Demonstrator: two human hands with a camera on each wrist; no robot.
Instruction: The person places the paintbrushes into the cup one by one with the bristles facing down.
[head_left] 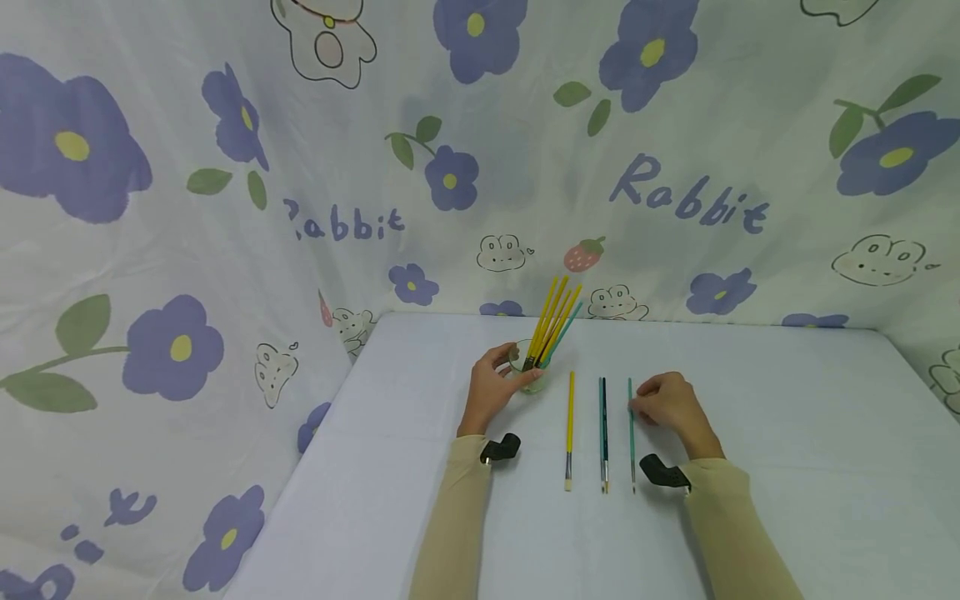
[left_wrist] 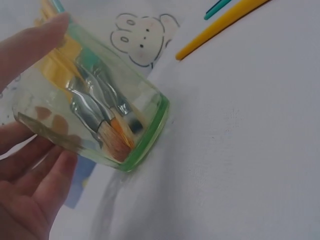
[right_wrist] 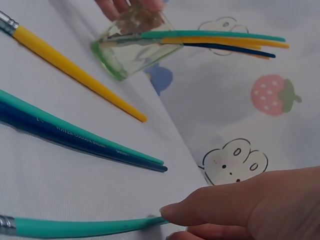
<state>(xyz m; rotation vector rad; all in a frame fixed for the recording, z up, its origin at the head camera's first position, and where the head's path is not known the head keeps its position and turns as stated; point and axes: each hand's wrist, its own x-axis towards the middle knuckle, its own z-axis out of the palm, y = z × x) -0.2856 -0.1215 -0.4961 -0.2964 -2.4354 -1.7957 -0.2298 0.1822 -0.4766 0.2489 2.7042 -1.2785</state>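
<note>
My left hand (head_left: 491,390) grips a clear, green-tinted glass jar (left_wrist: 159,117), thumb on one side and fingers on the other. Several paintbrushes (head_left: 551,321) with yellow, teal and dark handles lean in it, bristles down. At the right, my right hand (head_left: 671,408) pinches a teal paintbrush (right_wrist: 75,227) by the upper handle between thumb and fingers. That brush lies along the white table, its bristles toward me. Left of it, a teal brush (head_left: 601,417) and a dark blue brush (head_left: 605,429) lie side by side. Nearer the jar is a yellow paintbrush (head_left: 571,417).
A white cloth covers the table (head_left: 810,433). Behind it and along the left hangs a curtain (head_left: 525,225) printed with purple flowers, rabbits and lettering. Black camera mounts (head_left: 501,447) sit on both wrists over beige sleeves (head_left: 450,525).
</note>
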